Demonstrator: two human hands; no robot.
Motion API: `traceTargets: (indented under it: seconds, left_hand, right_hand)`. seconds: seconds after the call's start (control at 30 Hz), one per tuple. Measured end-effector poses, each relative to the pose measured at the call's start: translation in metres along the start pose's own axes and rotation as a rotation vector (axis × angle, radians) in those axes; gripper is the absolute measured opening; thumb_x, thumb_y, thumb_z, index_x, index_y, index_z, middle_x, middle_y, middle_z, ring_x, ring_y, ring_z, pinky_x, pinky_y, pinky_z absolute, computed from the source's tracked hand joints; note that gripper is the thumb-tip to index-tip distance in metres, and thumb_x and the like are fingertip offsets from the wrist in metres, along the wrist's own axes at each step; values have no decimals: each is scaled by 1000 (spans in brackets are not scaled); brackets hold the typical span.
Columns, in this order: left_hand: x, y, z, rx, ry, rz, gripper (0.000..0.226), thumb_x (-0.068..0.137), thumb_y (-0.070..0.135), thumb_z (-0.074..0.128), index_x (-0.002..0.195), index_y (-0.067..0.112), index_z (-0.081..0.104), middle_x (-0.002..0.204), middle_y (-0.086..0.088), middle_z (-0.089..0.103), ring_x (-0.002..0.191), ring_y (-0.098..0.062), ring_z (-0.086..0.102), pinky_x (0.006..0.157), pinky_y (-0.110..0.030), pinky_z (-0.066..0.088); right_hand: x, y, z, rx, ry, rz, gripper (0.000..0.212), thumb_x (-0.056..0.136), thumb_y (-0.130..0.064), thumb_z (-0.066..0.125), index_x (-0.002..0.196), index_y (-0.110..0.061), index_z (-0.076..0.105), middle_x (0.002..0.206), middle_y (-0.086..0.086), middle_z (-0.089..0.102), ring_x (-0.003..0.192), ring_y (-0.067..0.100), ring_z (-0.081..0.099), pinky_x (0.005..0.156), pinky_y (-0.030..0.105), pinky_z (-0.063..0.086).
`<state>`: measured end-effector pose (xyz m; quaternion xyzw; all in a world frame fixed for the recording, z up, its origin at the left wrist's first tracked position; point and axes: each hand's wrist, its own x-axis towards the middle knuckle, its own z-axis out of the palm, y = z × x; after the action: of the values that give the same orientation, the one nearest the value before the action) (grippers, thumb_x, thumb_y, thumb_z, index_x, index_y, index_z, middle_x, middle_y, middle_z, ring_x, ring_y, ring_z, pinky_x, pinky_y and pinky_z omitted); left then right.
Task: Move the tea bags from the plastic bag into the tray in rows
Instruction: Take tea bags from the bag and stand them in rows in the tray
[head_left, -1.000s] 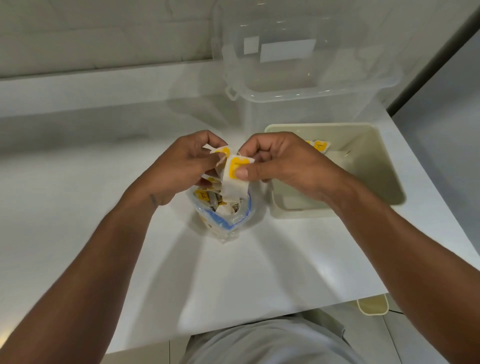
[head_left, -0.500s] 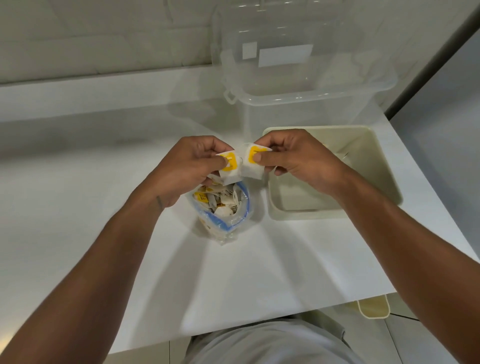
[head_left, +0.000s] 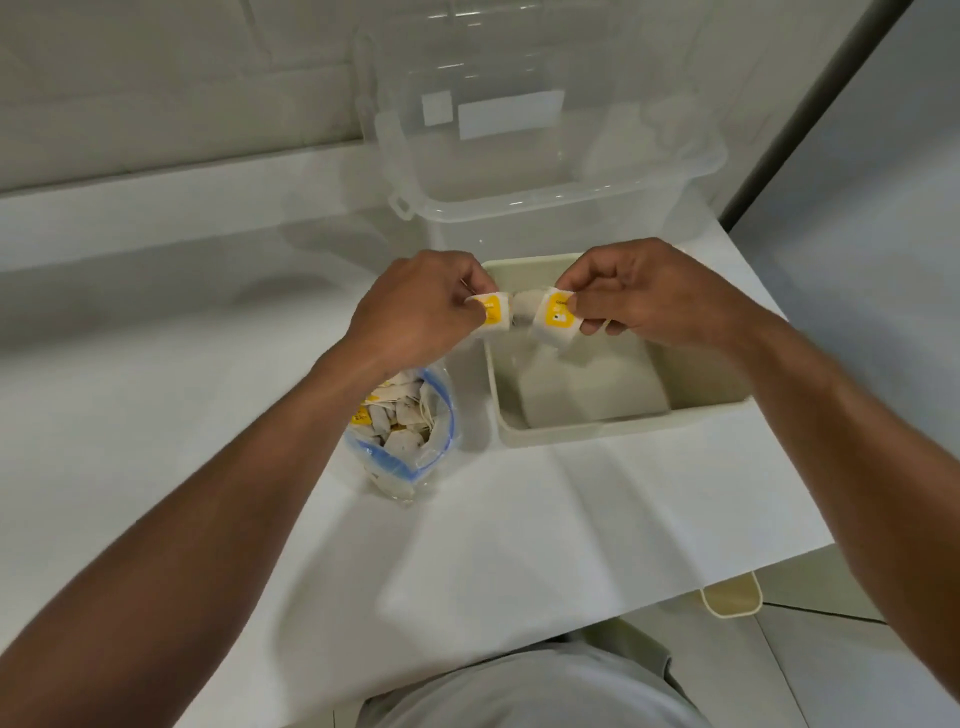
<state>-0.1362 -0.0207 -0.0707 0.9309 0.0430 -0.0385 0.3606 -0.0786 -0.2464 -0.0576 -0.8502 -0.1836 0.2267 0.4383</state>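
Observation:
My left hand (head_left: 421, 306) pinches a white tea bag with a yellow label (head_left: 491, 314) at the tray's far left corner. My right hand (head_left: 639, 291) pinches a second yellow-labelled tea bag (head_left: 556, 322) just beside it, above the beige tray (head_left: 582, 428). Both bags hang in the air over the tray's far end. The clear plastic bag with a blue zip rim (head_left: 402, 434) stands open on the white table, left of the tray, holding several more tea bags. The tray's far part is hidden behind my hands.
A large clear plastic storage box (head_left: 545, 171) stands right behind the tray against the tiled wall. The white table (head_left: 156, 389) ends close to the tray's right side. A beige container (head_left: 732, 597) sits on the floor below the front edge.
Both hands have lifted away from the bag and moved right and back, carrying one tea bag each. The two bags now hang over the tray instead of over the plastic bag.

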Motion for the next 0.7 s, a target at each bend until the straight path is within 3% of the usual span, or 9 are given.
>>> traceTargets:
  seconds: [0.13, 0.23, 0.3, 0.47, 0.7]
  left_hand:
    - [25, 18, 20, 86, -54, 58, 10, 83, 24, 66, 88, 33, 67, 84, 19, 69, 87, -11, 66, 82, -39, 56]
    - [45, 33, 43, 158, -43, 98, 10, 81, 28, 66, 85, 36, 69, 86, 19, 68, 91, -12, 65, 78, -35, 55]
    - [57, 43, 59, 210, -14, 106, 13, 81, 28, 65, 88, 36, 72, 92, 18, 69, 91, -13, 64, 71, -29, 48]
    - [81, 60, 99, 354, 80, 127, 19, 82, 20, 61, 91, 35, 66, 96, 11, 68, 93, -20, 63, 69, -28, 35]
    - [100, 69, 135, 563, 149, 219, 22, 89, 20, 57, 106, 29, 68, 105, -4, 67, 95, -31, 63, 71, -31, 34]
  right_hand:
    - [2, 23, -31, -435, 117, -60, 11, 83, -23, 71, 88, -32, 74, 77, -17, 68, 73, 0, 61, 68, 13, 43]
    - [6, 45, -50, -624, 211, -10, 13, 82, -25, 67, 91, -32, 72, 82, -13, 69, 81, 13, 63, 69, 28, 46]
    - [10, 61, -62, -714, 250, 35, 14, 83, -27, 64, 95, -32, 71, 92, -9, 71, 88, 20, 62, 71, 29, 45]
    - [20, 91, -84, -821, 282, 47, 9, 84, -35, 64, 92, -33, 67, 97, -10, 71, 92, 22, 62, 71, 29, 44]
    - [37, 113, -89, -839, 293, -65, 14, 86, -35, 60, 93, -32, 72, 97, -5, 66, 95, 22, 60, 67, 28, 39]
